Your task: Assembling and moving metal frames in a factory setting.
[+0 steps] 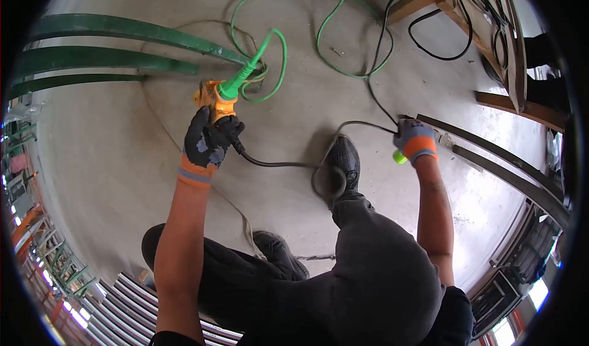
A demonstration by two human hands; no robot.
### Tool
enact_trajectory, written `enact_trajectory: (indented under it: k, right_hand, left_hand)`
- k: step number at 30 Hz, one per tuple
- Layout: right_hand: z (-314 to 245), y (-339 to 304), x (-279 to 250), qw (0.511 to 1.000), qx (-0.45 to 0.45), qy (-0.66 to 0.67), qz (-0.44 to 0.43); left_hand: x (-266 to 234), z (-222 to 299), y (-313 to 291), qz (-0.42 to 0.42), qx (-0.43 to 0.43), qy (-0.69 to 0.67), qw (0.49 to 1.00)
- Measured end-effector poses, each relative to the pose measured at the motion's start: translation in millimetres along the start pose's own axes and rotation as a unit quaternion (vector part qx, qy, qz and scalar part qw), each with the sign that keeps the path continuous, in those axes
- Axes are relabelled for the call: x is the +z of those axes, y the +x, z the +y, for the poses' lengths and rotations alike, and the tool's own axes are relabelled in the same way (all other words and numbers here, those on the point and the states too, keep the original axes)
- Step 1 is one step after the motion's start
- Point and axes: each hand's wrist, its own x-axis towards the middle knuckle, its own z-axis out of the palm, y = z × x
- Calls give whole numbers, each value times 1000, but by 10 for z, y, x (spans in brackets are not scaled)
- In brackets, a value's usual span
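Note:
My left hand (205, 146), in a black and orange work glove, is closed on a yellow-orange socket block (211, 94) above the floor. A thick green cable (236, 82) runs out of the block's upper end. At its near end, by my fingers, sits a black plug (228, 127); its black cable (276, 163) trails right and loops over my shoe. Farther right, my right hand (416, 138), in a similar glove, is closed around the black cable. A bright yellow-green piece (399, 157) shows just below that hand; I cannot make out what it is.
Green metal legs (123, 30) reach in from the left. Green cable loops (319, 33) lie on the concrete floor. Dark metal bars (497, 155) and a wooden frame (515, 51) hung with black cable stand right. A thin cord (159, 122) crosses the floor; metal tubes (132, 309) lie lower left.

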Motion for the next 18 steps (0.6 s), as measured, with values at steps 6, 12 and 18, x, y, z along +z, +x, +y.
enact_trajectory:
  k: [6,12,18]
  right_hand:
    - [582,8,455,995,90,-5,49]
    - [652,-124,133,967,139,109,186]
    - [552,-236,266,982,11,94,165]
  left_hand:
    - [41,-140,97,68,20,-51,996]
    - [-62,-279,140,101,50,-15,993]
    - [-6,-290,161,119,47,-45,991]
